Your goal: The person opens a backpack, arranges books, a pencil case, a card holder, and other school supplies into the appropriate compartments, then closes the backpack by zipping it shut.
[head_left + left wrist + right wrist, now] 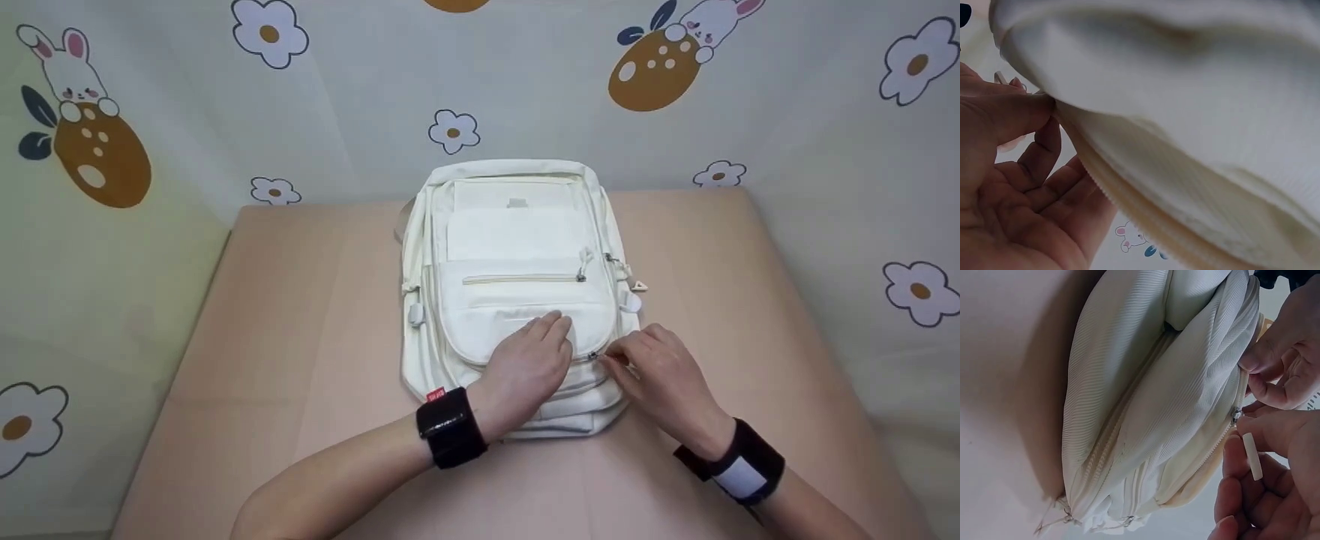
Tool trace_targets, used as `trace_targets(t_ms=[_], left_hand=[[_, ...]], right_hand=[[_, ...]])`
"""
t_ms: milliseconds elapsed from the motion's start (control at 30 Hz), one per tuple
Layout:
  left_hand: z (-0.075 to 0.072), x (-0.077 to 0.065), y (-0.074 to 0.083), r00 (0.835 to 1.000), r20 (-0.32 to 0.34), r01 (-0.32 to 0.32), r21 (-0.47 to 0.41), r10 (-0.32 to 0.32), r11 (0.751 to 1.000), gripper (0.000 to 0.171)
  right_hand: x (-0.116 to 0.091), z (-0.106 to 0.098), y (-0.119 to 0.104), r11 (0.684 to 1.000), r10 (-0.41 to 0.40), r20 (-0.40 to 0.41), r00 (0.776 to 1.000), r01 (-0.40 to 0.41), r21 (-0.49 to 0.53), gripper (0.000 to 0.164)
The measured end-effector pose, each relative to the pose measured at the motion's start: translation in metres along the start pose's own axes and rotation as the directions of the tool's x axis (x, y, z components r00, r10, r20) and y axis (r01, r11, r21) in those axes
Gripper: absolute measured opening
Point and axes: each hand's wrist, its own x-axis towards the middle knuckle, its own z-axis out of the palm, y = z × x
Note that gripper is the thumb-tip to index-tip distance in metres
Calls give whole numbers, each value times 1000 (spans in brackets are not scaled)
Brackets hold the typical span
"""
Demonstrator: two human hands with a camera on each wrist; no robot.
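A cream-white backpack lies front side up on the table, its base toward me. My left hand is over the lower front pocket; in the left wrist view its thumb and index finger pinch the pocket's zippered edge. My right hand is at the pocket's lower right corner. Its thumb and finger pinch the pull of a metal zipper slider, and the pull's white end sticks out over the fingers. Beside the slider, the pocket edges stand apart in the right wrist view.
A beige cloth covers the table. Behind it hangs a pale curtain printed with rabbits and flowers. Another zipper crosses the backpack's front higher up. Small charms hang at its right side.
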Motion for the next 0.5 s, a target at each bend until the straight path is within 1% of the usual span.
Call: trace_targets(t_ms=[67, 200, 367, 500], left_hand=[[1, 1, 0, 1000, -14, -3, -2, 3, 1000, 26], [1, 4, 0, 1000, -16, -3, -19, 3, 1000, 26], [-2, 3, -1, 1000, 3, 1, -42, -1, 999, 27], [-4, 2, 0, 1000, 23, -1, -37, 2, 999, 29]], right_hand=[[0, -1, 2, 1000, -6, -3, 1000, 6, -6, 25], [0, -5, 7, 1000, 7, 1, 1000, -7, -23, 26], [3, -6, 25, 998, 56, 6, 998, -56, -29, 19], [7, -3, 37, 995, 104, 16, 995, -103, -14, 15]])
